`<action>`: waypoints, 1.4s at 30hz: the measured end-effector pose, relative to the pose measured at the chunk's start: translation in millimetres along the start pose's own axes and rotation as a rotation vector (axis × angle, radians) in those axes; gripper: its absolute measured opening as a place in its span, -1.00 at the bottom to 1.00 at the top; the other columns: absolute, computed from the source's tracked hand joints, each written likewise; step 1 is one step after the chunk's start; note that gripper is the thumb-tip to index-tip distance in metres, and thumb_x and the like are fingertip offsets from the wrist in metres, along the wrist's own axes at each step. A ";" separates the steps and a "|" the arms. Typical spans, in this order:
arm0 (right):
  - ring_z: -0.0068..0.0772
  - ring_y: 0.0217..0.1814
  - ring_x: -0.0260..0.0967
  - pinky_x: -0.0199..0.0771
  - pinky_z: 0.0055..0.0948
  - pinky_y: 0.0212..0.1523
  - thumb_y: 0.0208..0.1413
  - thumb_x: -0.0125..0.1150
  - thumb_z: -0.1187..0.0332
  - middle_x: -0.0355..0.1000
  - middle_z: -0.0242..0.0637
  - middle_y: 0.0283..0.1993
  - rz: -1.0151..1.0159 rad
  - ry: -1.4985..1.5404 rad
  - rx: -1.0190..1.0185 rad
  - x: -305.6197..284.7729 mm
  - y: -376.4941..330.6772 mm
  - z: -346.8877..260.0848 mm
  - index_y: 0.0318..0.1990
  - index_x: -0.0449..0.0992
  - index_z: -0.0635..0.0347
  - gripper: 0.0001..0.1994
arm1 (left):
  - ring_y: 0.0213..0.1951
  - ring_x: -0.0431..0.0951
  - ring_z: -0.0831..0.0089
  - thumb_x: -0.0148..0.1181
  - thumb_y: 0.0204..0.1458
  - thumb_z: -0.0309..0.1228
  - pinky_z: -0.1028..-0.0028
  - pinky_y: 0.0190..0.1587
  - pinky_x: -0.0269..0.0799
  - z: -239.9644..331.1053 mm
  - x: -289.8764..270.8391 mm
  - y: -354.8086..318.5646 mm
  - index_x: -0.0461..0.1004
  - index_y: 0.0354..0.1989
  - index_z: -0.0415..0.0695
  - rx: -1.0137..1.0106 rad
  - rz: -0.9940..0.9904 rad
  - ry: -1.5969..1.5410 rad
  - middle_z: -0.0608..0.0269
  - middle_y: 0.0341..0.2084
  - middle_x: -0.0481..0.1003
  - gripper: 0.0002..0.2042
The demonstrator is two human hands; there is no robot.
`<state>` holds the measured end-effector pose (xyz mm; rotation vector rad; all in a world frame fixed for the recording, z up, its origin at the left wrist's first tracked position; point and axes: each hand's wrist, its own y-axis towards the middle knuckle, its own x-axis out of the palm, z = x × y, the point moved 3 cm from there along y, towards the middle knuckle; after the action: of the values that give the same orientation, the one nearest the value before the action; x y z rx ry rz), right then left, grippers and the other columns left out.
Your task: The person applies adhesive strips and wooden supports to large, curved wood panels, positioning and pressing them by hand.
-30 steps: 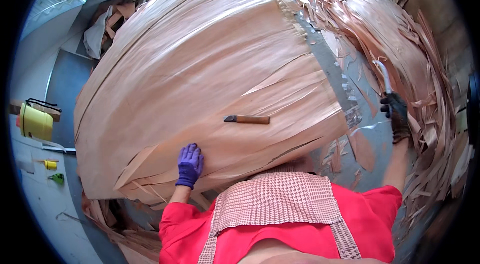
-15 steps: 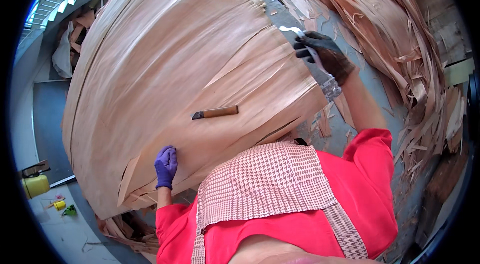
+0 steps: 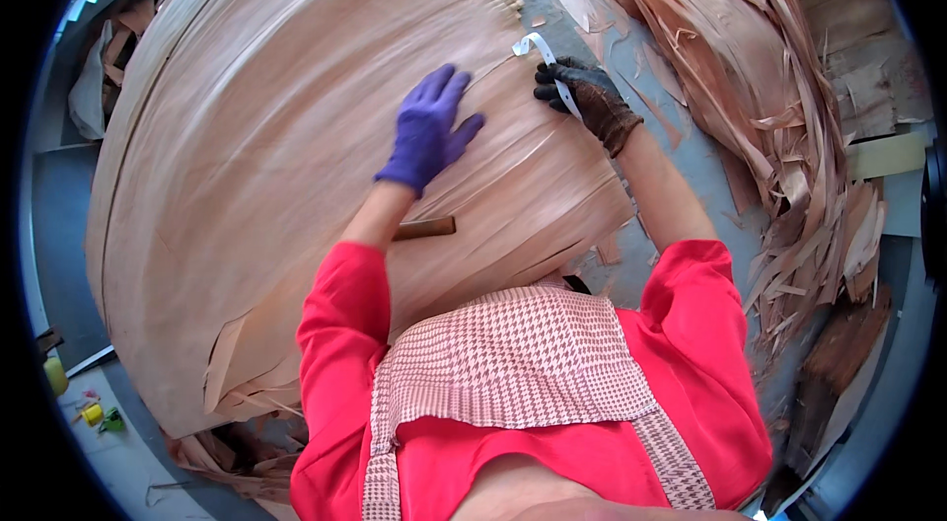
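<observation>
Person is wearing a red short-sleeved top, sleeves ending near the elbows, forearms bare. Over it is hanging a bib apron in a fine red-and-white houndstooth check with matching straps. Left hand (image 3: 426,131) is wearing a purple glove; right hand (image 3: 586,97) is wearing a black glove, cuff wrinkling at the wrist.

The broad stack of veneer sheets (image 3: 266,156) lies flat and open across its whole left and upper face, so a hand can sweep there unhindered. Near the body a brown knife handle (image 3: 426,228) lies on the sheets, just beside the left forearm. Right of the stack runs a narrow grey strip of bench (image 3: 691,151), hemmed in by a heap of veneer scraps (image 3: 789,126) that blocks the right side
</observation>
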<state>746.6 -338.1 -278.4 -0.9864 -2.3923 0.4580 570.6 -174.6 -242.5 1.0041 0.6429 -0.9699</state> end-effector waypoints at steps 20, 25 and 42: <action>-0.54 -0.49 0.44 0.35 -0.64 -0.54 0.16 0.09 0.24 0.48 -0.34 -0.43 -0.025 -0.267 0.104 0.8 -5.6 -18.9 -0.13 0.48 0.21 -0.75 | -0.10 0.42 0.11 0.05 -0.11 -0.60 0.26 -0.08 0.39 -10.9 85.5 51.4 0.45 -0.23 -0.10 -0.009 0.024 -0.161 0.12 -0.17 0.45 -0.76; -0.56 -0.57 0.42 0.35 -0.63 -0.59 0.14 0.13 0.25 0.48 -0.34 -0.47 0.021 -0.221 0.219 -11.2 -17.8 13.5 -0.22 0.48 0.19 -0.80 | -0.13 0.44 0.10 0.03 -0.13 -0.63 0.23 -0.13 0.41 -15.0 88.5 50.8 0.43 -0.23 -0.11 -0.068 0.072 -0.168 0.13 -0.14 0.43 -0.75; -0.61 -0.63 0.35 0.25 -0.65 -0.68 0.13 0.15 0.23 0.42 -0.37 -0.54 0.192 -0.477 0.176 -14.6 -39.2 -2.7 -0.25 0.50 0.22 -0.78 | -0.11 0.44 0.26 -0.02 -0.08 -0.51 0.32 -0.12 0.38 -2.5 95.0 52.1 0.38 0.08 -0.05 0.129 -0.142 0.348 0.19 0.10 0.36 -0.55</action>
<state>735.3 -375.1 -262.1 -1.1286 -2.6111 1.0593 659.6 -196.6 -300.5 1.2699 0.9603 -0.9773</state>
